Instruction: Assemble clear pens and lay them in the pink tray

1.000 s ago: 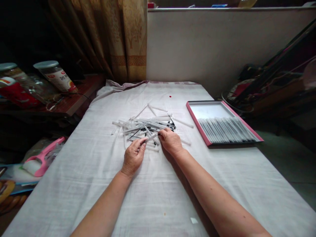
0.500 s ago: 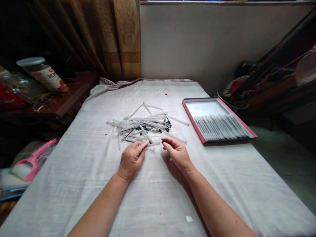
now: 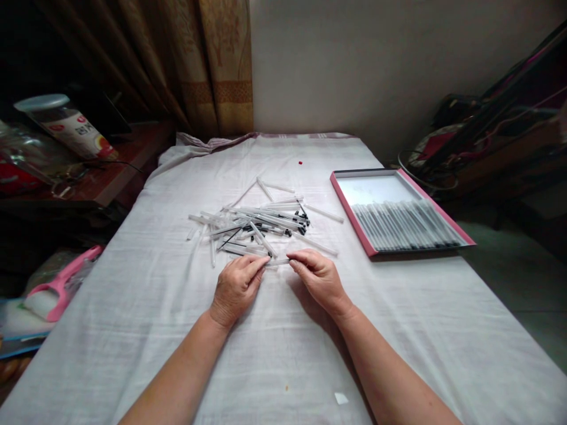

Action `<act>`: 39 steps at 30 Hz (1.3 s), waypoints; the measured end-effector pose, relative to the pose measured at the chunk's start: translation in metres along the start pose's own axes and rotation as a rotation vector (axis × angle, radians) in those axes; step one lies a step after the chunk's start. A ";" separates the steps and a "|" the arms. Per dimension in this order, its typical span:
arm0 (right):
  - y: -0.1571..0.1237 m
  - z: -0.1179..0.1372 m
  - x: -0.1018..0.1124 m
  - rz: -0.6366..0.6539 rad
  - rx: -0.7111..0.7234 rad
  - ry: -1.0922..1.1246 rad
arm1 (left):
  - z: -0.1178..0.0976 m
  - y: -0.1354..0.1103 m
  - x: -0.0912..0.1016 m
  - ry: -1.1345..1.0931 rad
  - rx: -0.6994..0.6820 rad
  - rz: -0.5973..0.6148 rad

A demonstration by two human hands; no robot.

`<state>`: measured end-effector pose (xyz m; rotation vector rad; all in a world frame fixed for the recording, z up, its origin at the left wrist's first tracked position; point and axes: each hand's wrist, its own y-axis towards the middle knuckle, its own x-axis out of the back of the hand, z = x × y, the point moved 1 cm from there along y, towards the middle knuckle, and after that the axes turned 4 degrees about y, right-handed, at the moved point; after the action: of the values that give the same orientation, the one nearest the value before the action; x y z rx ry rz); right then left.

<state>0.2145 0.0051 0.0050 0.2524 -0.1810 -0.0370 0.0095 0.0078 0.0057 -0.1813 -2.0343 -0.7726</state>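
Note:
Between my two hands, close above the cloth, lies a clear pen barrel (image 3: 278, 262), roughly level. Its left end is pinched in the closed fingers of my left hand (image 3: 237, 289), which partly hide it. My right hand (image 3: 319, 278) is also closed, its thumb and forefinger pinching a small black pen part (image 3: 290, 260) against the barrel's right end. How far the part sits in the barrel is too small to tell. Just beyond my hands is a loose pile of clear pens and barrels (image 3: 266, 221), several with black ends.
To the right stands a shallow pink-edged box (image 3: 349, 215) with a row of pens (image 3: 403, 227) in it. A tiny red piece (image 3: 300, 163) and a white scrap (image 3: 341, 398) lie on the white cloth (image 3: 177, 354). Pink-handled scissors (image 3: 59, 289) and a jar (image 3: 71, 127) are at the left.
My right hand has brought the small black part leftward to the barrel's end, closing the small gap between them. My left hand keeps its hold. The view has shifted slightly.

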 end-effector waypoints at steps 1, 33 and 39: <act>0.000 0.000 0.001 0.009 0.006 -0.015 | 0.000 0.000 0.000 -0.003 -0.001 0.005; -0.002 -0.001 0.009 0.163 -0.010 -0.220 | 0.000 0.002 0.001 -0.112 0.000 0.060; -0.003 0.000 0.008 0.132 0.043 -0.211 | -0.001 0.002 0.001 -0.104 0.005 0.049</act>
<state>0.2225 0.0014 0.0054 0.2790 -0.4085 0.0721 0.0100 0.0091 0.0081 -0.2727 -2.1215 -0.7405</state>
